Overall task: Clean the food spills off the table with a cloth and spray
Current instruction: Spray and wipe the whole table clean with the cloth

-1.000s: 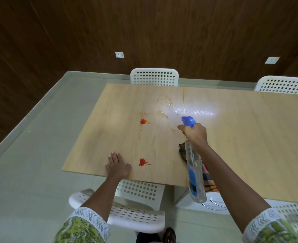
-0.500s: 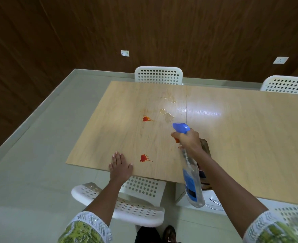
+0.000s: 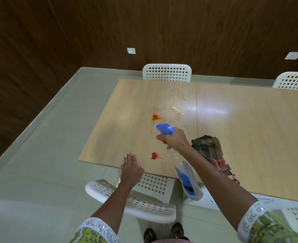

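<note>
Right hand [image 3: 175, 141]: I gripped the neck of the spray bottle [image 3: 186, 174], fingers curled round it, one at the trigger. I held it above the table, tilted, blue nozzle [image 3: 165, 128] pointing away from me and to the left, clear body hanging back over the near edge.
Left hand [image 3: 131, 168]: lay flat on the near edge of the table [image 3: 249, 137], fingers straight and together, holding nothing.
Near spill [image 3: 155, 156]: red splat just right of my left hand, below the bottle's neck.
Far spill [image 3: 156, 117]: red splat just beyond the nozzle.
Wet patch [image 3: 177, 111]: clear, glossy puddle past the far spill, near the table's seam; possibly spray or another spill, I could not tell.
Cloth [image 3: 208, 146]: dark checked, lying on the table just right of my right wrist, partly hidden by my forearm.
Chairs: white perforated one [image 3: 141, 202] under my arms at the near edge; another [image 3: 167, 72] at the far side.
</note>
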